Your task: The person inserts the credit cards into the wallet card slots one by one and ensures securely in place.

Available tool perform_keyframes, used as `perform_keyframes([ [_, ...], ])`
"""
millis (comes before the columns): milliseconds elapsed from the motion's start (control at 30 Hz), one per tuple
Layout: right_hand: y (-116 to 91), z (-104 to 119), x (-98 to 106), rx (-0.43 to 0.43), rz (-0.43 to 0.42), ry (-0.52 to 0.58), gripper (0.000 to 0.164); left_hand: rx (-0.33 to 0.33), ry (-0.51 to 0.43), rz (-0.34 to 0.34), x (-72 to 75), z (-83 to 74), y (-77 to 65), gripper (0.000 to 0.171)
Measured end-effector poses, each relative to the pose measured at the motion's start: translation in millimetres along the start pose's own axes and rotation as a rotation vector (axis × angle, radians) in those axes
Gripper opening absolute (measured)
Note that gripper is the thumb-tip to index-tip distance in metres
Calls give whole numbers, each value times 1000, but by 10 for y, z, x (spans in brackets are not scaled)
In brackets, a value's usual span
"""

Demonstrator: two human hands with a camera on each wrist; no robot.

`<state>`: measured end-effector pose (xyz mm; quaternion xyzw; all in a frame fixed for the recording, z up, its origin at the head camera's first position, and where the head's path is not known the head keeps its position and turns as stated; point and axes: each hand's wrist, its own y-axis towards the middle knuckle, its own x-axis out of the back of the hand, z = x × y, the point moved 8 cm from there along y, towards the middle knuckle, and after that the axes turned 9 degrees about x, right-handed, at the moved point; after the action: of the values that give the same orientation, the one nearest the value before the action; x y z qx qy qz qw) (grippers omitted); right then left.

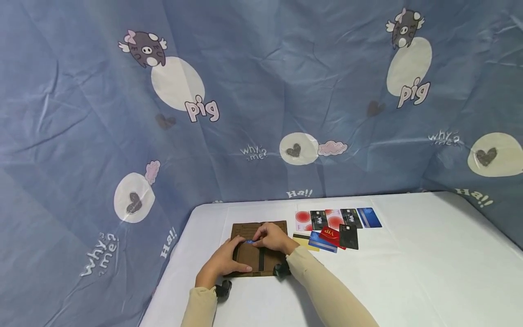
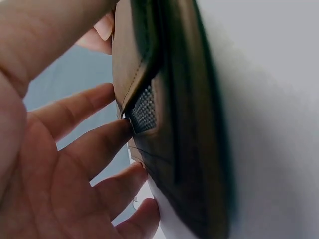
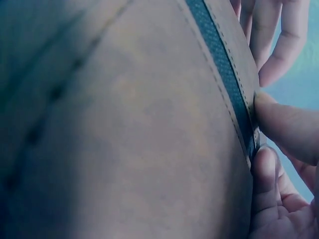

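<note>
A brown wallet [image 1: 269, 261] lies spread open on the white table, with dark straps down its inner panels. A small strip of a blue card [image 1: 249, 241] shows at its middle, between the two hands. My left hand [image 1: 222, 259] rests over the wallet's left side, thumb stretched along the lower part. In the left wrist view its spread fingers touch the wallet [image 2: 192, 164], where a dark woven patch [image 2: 144, 110] shows. Bent over the upper middle, my right hand [image 1: 271, 237] pinches the blue card's edge with thumb and fingertips; most of the card is hidden.
Right of the wallet, several cards lie in two rows. The back row ends in a blue card [image 1: 369, 217]; the front row overlaps, with a yellow card [image 1: 304, 242], a red card [image 1: 330, 235] and a black card [image 1: 349, 237]. A patterned blue curtain [image 1: 253, 81] hangs behind the table.
</note>
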<state>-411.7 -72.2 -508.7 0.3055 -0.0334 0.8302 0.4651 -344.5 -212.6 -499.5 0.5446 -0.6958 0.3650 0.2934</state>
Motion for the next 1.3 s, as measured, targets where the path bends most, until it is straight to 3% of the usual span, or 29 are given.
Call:
perform_keyframes([
  [367, 13, -43, 21, -35, -11, 4, 10, -6, -15, -10, 4, -15, 13, 86],
  [733, 6, 29, -8, -29, 45, -18, 24, 8, -7, -14, 21, 8, 19, 87],
  [933, 34, 71, -24, 3, 68, -44, 24, 5, -15, -20, 39, 0, 26, 82],
  [1300, -15, 35, -67, -25, 70, -39, 20, 4, -29, -8, 10, 1, -2, 79],
])
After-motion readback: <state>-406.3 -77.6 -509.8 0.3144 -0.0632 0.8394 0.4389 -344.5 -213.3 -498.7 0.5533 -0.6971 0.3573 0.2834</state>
